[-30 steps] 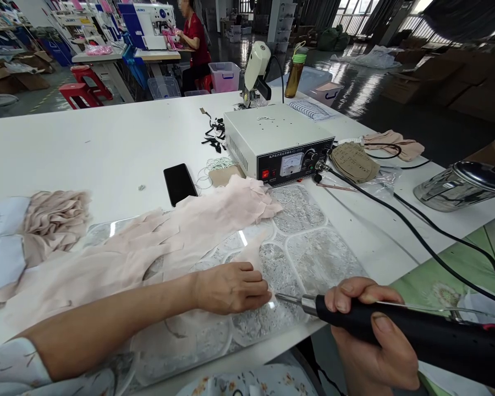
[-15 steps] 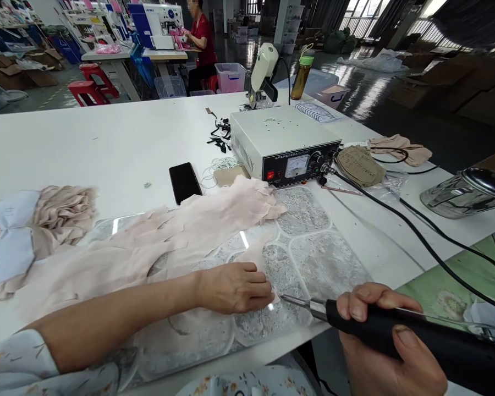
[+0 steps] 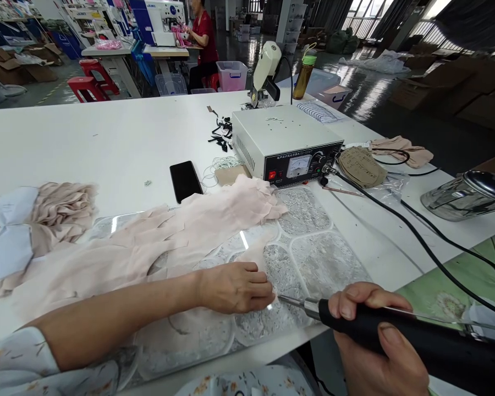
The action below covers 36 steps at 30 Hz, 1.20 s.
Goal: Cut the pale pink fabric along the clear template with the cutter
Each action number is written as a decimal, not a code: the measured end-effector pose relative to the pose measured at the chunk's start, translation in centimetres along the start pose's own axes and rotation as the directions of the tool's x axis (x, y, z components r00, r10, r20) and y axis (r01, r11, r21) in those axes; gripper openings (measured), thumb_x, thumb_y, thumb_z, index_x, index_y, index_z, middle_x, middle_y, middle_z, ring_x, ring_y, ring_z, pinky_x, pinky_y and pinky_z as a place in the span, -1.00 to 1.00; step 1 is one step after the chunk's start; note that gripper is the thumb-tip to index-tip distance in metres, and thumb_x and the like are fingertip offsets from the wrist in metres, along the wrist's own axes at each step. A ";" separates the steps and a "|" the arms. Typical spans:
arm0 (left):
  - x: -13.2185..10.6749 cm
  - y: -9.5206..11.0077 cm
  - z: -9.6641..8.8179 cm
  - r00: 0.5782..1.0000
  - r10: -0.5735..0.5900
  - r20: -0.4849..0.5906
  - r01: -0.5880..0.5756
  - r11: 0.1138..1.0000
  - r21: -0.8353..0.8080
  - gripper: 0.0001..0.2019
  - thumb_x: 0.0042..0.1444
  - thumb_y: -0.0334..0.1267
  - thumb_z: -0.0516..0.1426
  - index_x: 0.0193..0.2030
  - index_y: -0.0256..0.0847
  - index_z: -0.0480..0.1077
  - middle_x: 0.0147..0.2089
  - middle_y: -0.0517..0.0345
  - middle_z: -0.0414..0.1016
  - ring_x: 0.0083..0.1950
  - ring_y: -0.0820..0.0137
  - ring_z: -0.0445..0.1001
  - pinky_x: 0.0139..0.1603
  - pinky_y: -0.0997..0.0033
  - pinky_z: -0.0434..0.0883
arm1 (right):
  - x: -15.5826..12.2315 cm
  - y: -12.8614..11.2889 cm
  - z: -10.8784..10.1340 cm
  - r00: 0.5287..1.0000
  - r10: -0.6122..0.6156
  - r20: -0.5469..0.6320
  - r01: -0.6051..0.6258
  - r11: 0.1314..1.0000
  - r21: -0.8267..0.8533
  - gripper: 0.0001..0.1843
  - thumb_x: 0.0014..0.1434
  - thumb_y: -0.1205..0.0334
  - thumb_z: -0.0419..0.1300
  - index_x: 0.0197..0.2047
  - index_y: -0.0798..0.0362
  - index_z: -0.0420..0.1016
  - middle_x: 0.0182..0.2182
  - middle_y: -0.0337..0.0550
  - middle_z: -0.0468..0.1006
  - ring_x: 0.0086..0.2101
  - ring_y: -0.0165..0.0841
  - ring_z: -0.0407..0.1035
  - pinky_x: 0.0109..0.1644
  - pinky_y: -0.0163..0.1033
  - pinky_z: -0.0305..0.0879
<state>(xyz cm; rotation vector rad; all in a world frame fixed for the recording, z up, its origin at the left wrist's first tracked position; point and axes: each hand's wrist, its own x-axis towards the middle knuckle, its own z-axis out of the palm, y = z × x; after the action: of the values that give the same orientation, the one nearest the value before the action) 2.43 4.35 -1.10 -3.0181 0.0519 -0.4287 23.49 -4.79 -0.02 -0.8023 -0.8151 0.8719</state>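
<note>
My left hand (image 3: 237, 289) lies with curled fingers on thin pale pink fabric (image 3: 225, 212), which spreads over a clear patterned mat (image 3: 330, 258). A strip of this cloth runs under the knuckles, and its edge shows at the fingertips. Wrapped round the black handle of an ultrasonic cutter (image 3: 396, 330) is my right hand (image 3: 379, 335). The cutter's metal tip points left and ends right beside my left fingertips; whether it touches the cloth I cannot tell. A cable leads from a white control box (image 3: 289, 132) toward the right edge.
A black phone (image 3: 185, 181) lies left of the box. Tied bundles of pink cloth (image 3: 61, 212) sit at the left. Brown card pieces (image 3: 361, 165) and a glass jar (image 3: 466, 195) are on the right. Behind, a person in red (image 3: 204, 41) works at a sewing machine (image 3: 160, 25).
My right hand has shifted slightly left with the cutter, bringing its tip closer to my left fingertips. The left hand and the fabric stay in place.
</note>
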 end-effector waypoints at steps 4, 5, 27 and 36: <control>0.0 0.0 0.0 1.000 -0.003 -0.027 0.003 1.000 0.003 -0.84 0.34 -0.43 0.03 -0.17 -0.32 0.45 -0.29 0.08 0.43 -0.30 0.44 0.36 -0.30 0.39 0.26 | 0.0 -0.1 0.1 1.000 -0.003 0.008 0.003 1.000 -0.006 -0.88 0.09 0.18 0.19 -0.32 0.05 0.39 -0.41 -0.24 0.32 -0.51 -0.48 0.26 -0.48 -0.27 0.34; 0.1 0.0 0.0 0.999 -0.004 -0.032 0.004 1.000 0.002 -0.83 0.34 -0.43 0.03 -0.17 -0.32 0.45 -0.29 0.09 0.44 -0.31 0.44 0.36 -0.30 0.39 0.26 | 0.0 -0.1 0.0 1.000 -0.002 0.008 0.002 1.000 -0.007 -0.87 0.09 0.18 0.19 -0.32 0.05 0.39 -0.41 -0.24 0.32 -0.51 -0.48 0.27 -0.48 -0.27 0.35; 0.1 0.0 0.0 0.998 -0.011 -0.055 0.011 1.000 -0.008 -0.84 0.32 -0.43 0.04 -0.18 -0.35 0.46 -0.33 0.09 0.42 -0.32 0.43 0.35 -0.31 0.39 0.26 | -0.2 -0.5 0.8 1.000 0.011 0.026 -0.010 1.000 -0.023 -0.89 0.09 0.18 0.19 -0.34 0.04 0.39 -0.44 -0.25 0.34 -0.53 -0.46 0.27 -0.49 -0.24 0.34; 0.0 0.1 0.2 0.999 -0.013 -0.032 0.012 1.000 -0.014 -0.84 0.33 -0.43 0.03 -0.14 -0.34 0.45 -0.31 0.09 0.42 -0.31 0.42 0.35 -0.29 0.38 0.24 | -0.1 -0.3 0.3 0.995 0.011 0.100 -0.009 1.000 -0.019 -0.92 0.12 0.22 0.17 -0.35 0.04 0.39 -0.43 -0.25 0.35 -0.52 -0.46 0.30 -0.48 -0.24 0.37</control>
<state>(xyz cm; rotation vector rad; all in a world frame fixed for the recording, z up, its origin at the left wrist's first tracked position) 2.50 4.24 -1.26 -3.0267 0.0384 -0.4804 23.29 -4.92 0.37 -0.7844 -0.9092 0.9208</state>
